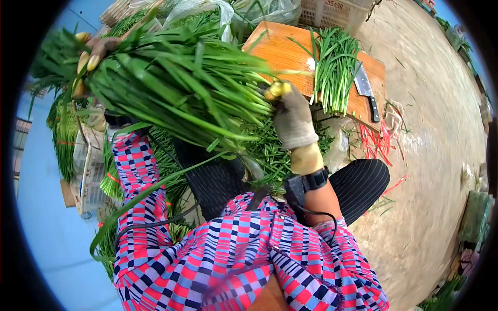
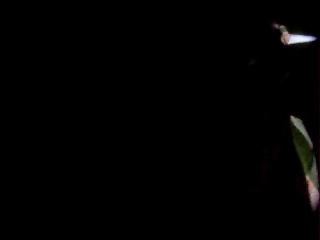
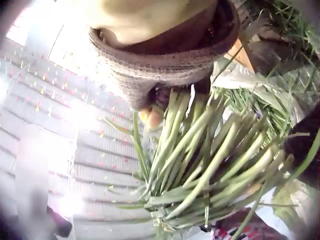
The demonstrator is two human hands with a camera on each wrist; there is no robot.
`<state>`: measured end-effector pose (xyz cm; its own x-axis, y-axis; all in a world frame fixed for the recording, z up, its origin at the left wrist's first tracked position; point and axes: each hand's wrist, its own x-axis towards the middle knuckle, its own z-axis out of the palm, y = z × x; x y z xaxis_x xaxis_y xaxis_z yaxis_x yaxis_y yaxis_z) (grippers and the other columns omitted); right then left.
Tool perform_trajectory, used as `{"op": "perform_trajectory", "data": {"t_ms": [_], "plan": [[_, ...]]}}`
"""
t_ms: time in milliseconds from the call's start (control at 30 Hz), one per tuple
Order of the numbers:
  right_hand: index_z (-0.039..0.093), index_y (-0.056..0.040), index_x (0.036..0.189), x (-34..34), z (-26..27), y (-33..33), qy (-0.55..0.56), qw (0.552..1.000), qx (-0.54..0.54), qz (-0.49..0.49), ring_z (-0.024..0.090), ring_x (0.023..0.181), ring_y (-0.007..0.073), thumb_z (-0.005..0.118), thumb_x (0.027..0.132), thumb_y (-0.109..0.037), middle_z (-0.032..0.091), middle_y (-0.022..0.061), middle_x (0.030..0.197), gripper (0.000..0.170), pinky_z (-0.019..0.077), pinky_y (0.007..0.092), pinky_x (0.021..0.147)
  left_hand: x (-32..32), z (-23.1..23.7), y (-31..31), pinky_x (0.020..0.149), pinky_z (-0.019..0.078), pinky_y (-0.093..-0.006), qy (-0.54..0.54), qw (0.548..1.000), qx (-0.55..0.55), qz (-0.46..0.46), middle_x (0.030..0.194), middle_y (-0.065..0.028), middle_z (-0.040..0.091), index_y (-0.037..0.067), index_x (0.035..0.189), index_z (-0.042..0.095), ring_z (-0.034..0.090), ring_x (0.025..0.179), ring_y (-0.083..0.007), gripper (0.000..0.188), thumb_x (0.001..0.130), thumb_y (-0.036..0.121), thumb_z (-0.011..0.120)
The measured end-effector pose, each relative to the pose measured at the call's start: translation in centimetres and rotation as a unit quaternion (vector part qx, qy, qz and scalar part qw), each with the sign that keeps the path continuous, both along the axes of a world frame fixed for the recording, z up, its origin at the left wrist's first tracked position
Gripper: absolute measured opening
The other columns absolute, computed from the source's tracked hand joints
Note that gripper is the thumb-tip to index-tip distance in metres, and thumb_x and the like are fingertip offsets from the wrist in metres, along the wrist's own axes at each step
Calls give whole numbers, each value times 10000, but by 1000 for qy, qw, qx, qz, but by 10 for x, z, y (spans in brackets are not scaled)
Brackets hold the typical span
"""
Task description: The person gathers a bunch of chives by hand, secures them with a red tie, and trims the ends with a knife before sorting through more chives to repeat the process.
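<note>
A large bunch of long green leafy stalks [image 1: 176,88] spans the space between both hands in the head view. The gloved left hand [image 1: 93,57] grips its leafy end at the upper left, fingers curled round it. At the pale stem end, the gloved right hand [image 1: 292,111] has its yellow fingertips bent against the stalks. In the right wrist view, the stems [image 3: 215,160] fan out beneath the right glove [image 3: 155,75], whose fingers are mostly hidden among them. The left wrist view is almost wholly dark.
A wooden board [image 1: 282,44] holds a smaller bunch [image 1: 334,70] and a knife [image 1: 364,85]. Red strips [image 1: 378,142] lie on the floor beside it. Cut greens [image 1: 277,160] lie below the hands. Crates [image 1: 332,15] stand behind, and another [image 1: 93,176] at left.
</note>
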<state>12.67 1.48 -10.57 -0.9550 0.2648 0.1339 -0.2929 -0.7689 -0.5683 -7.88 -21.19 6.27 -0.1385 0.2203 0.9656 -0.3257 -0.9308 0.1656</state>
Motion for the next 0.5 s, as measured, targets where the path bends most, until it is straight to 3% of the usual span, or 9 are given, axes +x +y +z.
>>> {"op": "perform_trajectory", "data": {"t_ms": [33,67,167,200,233,267,367,433,500], "plan": [[561,-19,1063,11,-4,5,34,999,-23,18,579,819,148,606,909,-333,614,52,875,352,454,263,746,-6,3,-6,899,467,-347,-9,999,19,-27,890,26,614,-26,1241,449,585,888,-145,590,767,178,734],[561,-35,937,29,7,9,-9,999,45,-26,503,707,138,576,913,-309,503,-4,745,275,427,330,905,-12,5,-12,869,497,-291,-16,998,38,-55,854,12,639,-56,1212,447,601,865,-161,607,732,120,773],[616,-3,1006,64,-31,48,-135,961,240,32,594,738,177,642,871,-321,653,93,860,347,469,336,859,-18,10,-35,888,483,-310,11,998,0,-66,887,10,649,-8,1181,494,594,914,-150,513,756,128,748],[612,-4,1056,65,-41,59,-221,893,387,69,614,788,194,662,857,-306,662,115,919,365,470,336,874,-16,13,-40,894,479,-316,21,997,-18,-65,898,10,652,8,1170,510,591,930,-147,482,764,131,740],[608,-5,1105,64,-50,69,-299,793,520,102,634,838,210,681,843,-291,670,136,978,395,471,335,889,-13,15,-44,900,475,-322,31,997,-32,-64,909,9,655,24,1160,525,589,947,-144,452,772,134,731],[603,-5,1155,61,-52,72,-367,667,635,131,654,888,227,700,829,-275,679,158,1036,434,472,335,904,-13,16,-47,906,470,-329,40,996,-44,-62,920,8,659,40,1149,541,586,963,-140,422,781,136,723],[528,-41,1282,37,-42,60,-275,830,475,-94,621,1058,249,749,783,-246,632,176,1174,583,446,330,954,-13,20,-48,925,457,-347,68,993,-69,-67,953,7,668,88,1117,587,579,1013,-130,336,805,144,697],[508,-69,1312,14,-2,46,-128,828,505,-206,598,1102,255,761,769,-282,603,190,1220,636,445,339,953,-20,24,-52,938,448,-360,92,989,-83,-74,975,5,675,120,1096,619,574,1045,-123,284,821,150,681],[503,-47,1306,-8,34,36,-96,842,516,-125,591,1106,256,764,768,-283,606,201,1206,643,450,333,933,-45,30,-55,950,440,-372,147,979,-94,-105,997,4,681,152,1075,650,569,1078,-117,238,837,155,664]]}}
